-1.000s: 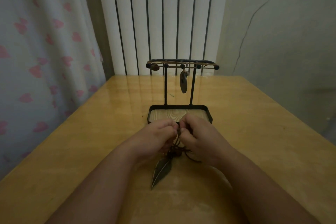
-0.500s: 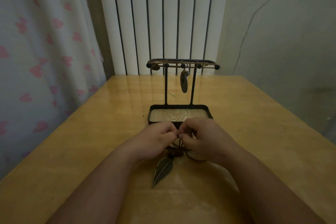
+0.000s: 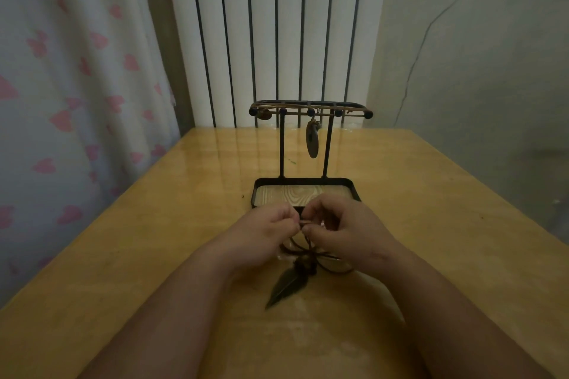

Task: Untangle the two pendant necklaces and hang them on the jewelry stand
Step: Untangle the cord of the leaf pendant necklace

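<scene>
Your left hand and right hand meet at the counter's midline, fingers curled. Each pinches the dark cord between thumb and fingertips; the two pinches sit almost touching. Below them the cord falls in loose loops onto the counter and ends at the leaf pendant, which lies flat, tip toward you, between your forearms.

The jewelry stand sits just behind your knuckles, its tray's front rim partly hidden by them. The oval pendant hangs between the two posts, its cord strung along the top rail.

Broad counter surface shows to either side of your arms. The left edge runs along the curtain, and the far edge meets the radiator.
</scene>
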A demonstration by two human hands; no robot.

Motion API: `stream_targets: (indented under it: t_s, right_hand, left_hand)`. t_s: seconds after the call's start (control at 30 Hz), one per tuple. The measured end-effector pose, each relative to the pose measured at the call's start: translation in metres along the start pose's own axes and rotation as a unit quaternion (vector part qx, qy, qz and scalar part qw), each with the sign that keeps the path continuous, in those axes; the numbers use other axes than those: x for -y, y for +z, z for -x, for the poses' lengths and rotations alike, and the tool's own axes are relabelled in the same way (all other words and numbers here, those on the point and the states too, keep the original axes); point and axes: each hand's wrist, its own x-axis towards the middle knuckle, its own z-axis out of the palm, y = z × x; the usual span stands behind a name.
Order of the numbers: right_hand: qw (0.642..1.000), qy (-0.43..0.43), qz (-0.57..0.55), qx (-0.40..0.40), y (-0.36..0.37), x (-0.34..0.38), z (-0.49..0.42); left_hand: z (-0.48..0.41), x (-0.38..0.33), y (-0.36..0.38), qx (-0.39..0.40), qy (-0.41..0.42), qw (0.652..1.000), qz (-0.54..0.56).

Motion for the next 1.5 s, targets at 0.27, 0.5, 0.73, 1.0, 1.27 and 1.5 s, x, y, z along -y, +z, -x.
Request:
stream_targets:
  t_s: [0.27,0.5,0.73,1.0,1.27,1.5]
  right_hand:
    - [1.0,0.003,0.015,-0.015,-0.004,0.004,-0.001]
    - [0.999,0.028,-0.039,-0.001,-0.007,0.002,0.0]
    - [0.999,0.032,-0.016,-0.013,-0.01,0.002,-0.001]
    - [0.956,0.06,-0.286,0.004,-0.009,0.001,-0.002]
    - [0.993,0.093,-0.026,0.069,-0.01,-0.004,-0.003]
    - [0.995,0.07,-0.017,0.075,-0.006,-0.003,-0.002]
  left_hand:
    - [-0.001,0.0,-0.001,-0.001,-0.017,1.0,-0.001]
    - [0.0,0.002,-0.002,0.005,-0.016,1.0,0.003]
    - [-0.001,0.003,-0.004,0.01,-0.041,0.999,0.001]
    - [0.0,0.001,-0.004,0.026,-0.07,0.997,0.037]
    - [-0.001,0.003,-0.006,0.01,-0.066,0.991,0.116]
    - [-0.003,-0.001,-0.003,-0.023,-0.056,0.986,0.158]
